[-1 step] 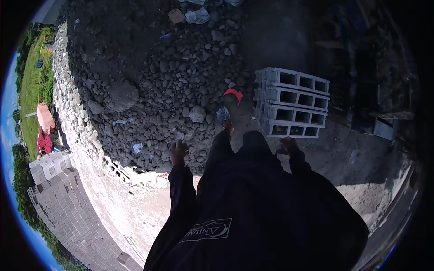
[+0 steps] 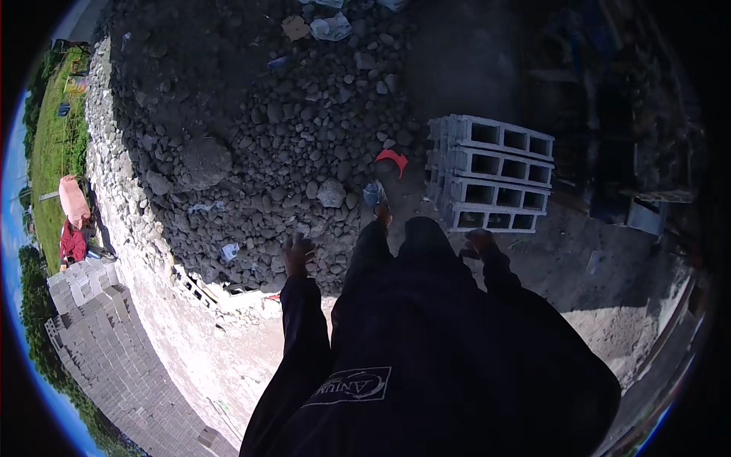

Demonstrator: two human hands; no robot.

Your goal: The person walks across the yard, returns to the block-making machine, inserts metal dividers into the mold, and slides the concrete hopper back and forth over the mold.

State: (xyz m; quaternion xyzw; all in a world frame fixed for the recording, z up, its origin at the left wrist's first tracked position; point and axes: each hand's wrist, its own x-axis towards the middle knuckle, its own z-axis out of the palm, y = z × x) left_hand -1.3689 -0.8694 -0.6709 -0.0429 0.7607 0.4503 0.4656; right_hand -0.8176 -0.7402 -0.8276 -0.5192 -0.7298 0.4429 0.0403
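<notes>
Four hollow concrete blocks (image 2: pixel 491 174) lie stacked on the ground just beyond the right hand (image 2: pixel 480 242), their open cores facing the viewer; each is pale grey, with rectangular cavities in a row. Compared with the earlier frame the stack sits in the same place, and both hands keep the same positions: nothing has shifted visibly. The right hand hangs near the lowest block, apart from it, fingers loosely curled and holding nothing. The left hand (image 2: pixel 297 254) hangs over the edge of the rubble heap (image 2: pixel 289 137), fingers slightly spread and likewise empty. Between the hands a dark-trousered leg extends forward to a foot (image 2: pixel 375 196) set at the foot of the heap. A red scrap (image 2: pixel 393 158) lies just left of the stack, on the stones. The heap of grey stones and larger boulders fills the far left and centre. Pale sandy ground (image 2: pixel 205 335) runs along the near left. Farther left stands a large pile of grey blocks (image 2: pixel 99 335), and beyond it a person in red (image 2: pixel 73 240) beside grass.
</notes>
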